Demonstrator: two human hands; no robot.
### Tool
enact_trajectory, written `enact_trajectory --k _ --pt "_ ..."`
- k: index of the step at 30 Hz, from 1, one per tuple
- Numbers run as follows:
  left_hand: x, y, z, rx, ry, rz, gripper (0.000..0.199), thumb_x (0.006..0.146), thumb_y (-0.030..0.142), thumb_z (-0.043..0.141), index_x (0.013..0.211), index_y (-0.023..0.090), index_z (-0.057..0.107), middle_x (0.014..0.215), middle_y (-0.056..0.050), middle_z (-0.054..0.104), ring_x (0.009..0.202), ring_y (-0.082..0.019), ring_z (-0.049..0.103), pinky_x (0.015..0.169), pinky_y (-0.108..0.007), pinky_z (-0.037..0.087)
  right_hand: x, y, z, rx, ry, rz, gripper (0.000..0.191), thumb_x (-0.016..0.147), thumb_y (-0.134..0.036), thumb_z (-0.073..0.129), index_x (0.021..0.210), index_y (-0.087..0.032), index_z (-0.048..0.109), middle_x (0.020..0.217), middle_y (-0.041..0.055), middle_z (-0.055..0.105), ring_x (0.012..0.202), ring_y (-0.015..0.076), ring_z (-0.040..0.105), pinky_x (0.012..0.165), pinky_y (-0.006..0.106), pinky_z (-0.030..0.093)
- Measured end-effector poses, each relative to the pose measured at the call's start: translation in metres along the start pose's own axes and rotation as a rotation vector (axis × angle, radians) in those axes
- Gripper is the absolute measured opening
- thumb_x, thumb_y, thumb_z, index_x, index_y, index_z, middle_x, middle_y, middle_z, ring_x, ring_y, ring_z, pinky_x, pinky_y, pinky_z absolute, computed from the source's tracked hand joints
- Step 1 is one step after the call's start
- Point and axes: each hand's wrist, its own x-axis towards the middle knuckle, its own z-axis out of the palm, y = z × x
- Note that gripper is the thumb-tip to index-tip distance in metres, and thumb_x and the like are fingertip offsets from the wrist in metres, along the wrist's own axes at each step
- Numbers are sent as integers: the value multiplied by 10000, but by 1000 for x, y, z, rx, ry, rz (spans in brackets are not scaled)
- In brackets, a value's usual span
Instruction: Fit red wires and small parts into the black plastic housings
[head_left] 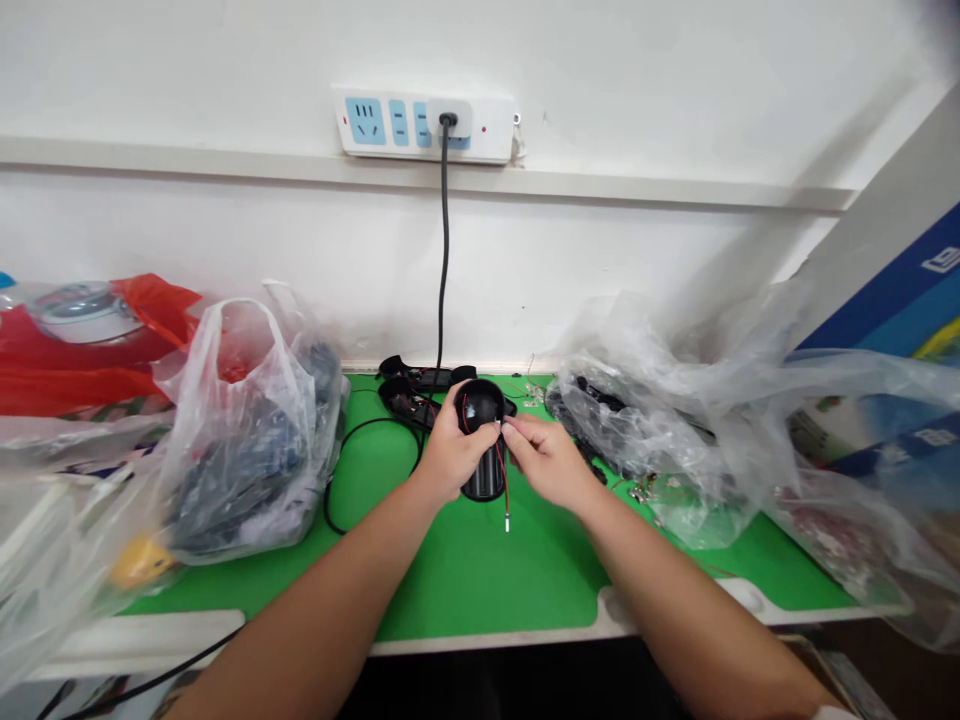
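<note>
My left hand [450, 455] is wrapped around a black plastic housing [482, 482], which has a round, bowl-like upper end and a ribbed lower part. The left thumb lies across its front. At the housing's right edge, the fingers of my right hand [551, 462] are pinched together close to that thumb. What they pinch is too small to make out, though a tiny pale piece shows between the hands. A thin red wire [506, 492] hangs down from there, with a small silvery tip [507, 523] at its lower end. Another red wire curves inside the bowl.
Behind the housing lie more black plastic parts [409, 395] with wires. A black cable [444, 250] drops from a wall socket strip [405, 122]. Plastic bags stand left [240, 450] and right [637, 400] on the green mat [495, 590]. Small metal bits [534, 394] are scattered at the back.
</note>
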Motion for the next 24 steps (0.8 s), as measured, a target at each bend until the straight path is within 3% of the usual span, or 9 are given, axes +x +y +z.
enact_trajectory --k 3,6,17,20,24 --pt "0 0 0 22 37 54 522 656 151 689 1136 232 500 931 4 608 793 -131 585 756 -252 472 -2 -3 5 -213 9 -151 319 914 -312 408 668 -173 557 677 18 509 650 131 494 624 266 402" --pt "-1 3 1 44 46 98 513 651 140 678 1129 222 509 920 -1 615 812 -144 587 779 -264 464 -5 -5 10 -285 8 -197 232 912 -243 379 808 -181 576 734 34 545 684 148 517 651 272 405" --pt "-4 6 7 182 158 261 443 582 54 660 994 198 586 971 -14 597 921 -170 552 879 -266 416 -15 1 26 -529 102 -154 250 861 -156 357 897 -144 605 682 74 581 623 183 514 639 301 400" --pt "-1 6 4 118 128 158 458 573 68 677 1001 199 582 926 -7 605 862 -160 569 843 -270 440 -11 1 24 -449 107 -144 257 869 -186 373 900 -149 626 697 67 586 626 176 514 635 297 408" --pt "-1 7 1 -31 5 -210 424 645 195 676 1037 222 518 714 26 570 585 -146 577 583 -295 494 2 7 8 -116 82 -52 239 855 -276 464 927 -183 672 766 42 622 702 167 552 687 295 442"
